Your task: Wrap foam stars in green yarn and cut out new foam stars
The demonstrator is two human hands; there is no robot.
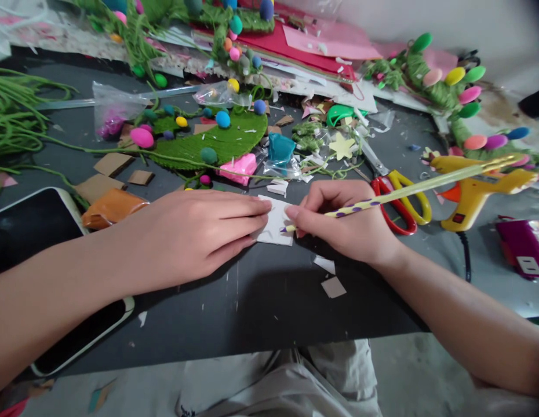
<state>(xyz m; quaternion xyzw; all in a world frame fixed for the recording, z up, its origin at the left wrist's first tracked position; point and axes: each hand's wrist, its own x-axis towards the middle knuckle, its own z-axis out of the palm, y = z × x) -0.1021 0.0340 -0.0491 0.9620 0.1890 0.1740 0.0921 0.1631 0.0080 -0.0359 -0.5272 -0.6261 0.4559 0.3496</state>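
Observation:
A small white piece of card (276, 223) lies on the dark table, with faint pencil lines on it. My left hand (208, 229) rests flat with outstretched fingers, their tips pressing the card's left side. Between the thumb and fingers of my right hand (339, 217) is a yellow pencil (395, 194) with purple spots. Its tip meets the card near the lower right, and its far end slants up to the right. Scissors (400, 202) with red and yellow handles lie just beyond my right hand. Paper scraps (334, 286) are scattered close by.
A phone (39, 226) lies under my left forearm, beside an orange packet (113, 208). At the right are a yellow glue gun (473, 188) and a purple box (524, 246). Behind the card are a green leaf shape (226, 139), green yarn (17, 116), small bags and coloured egg shapes.

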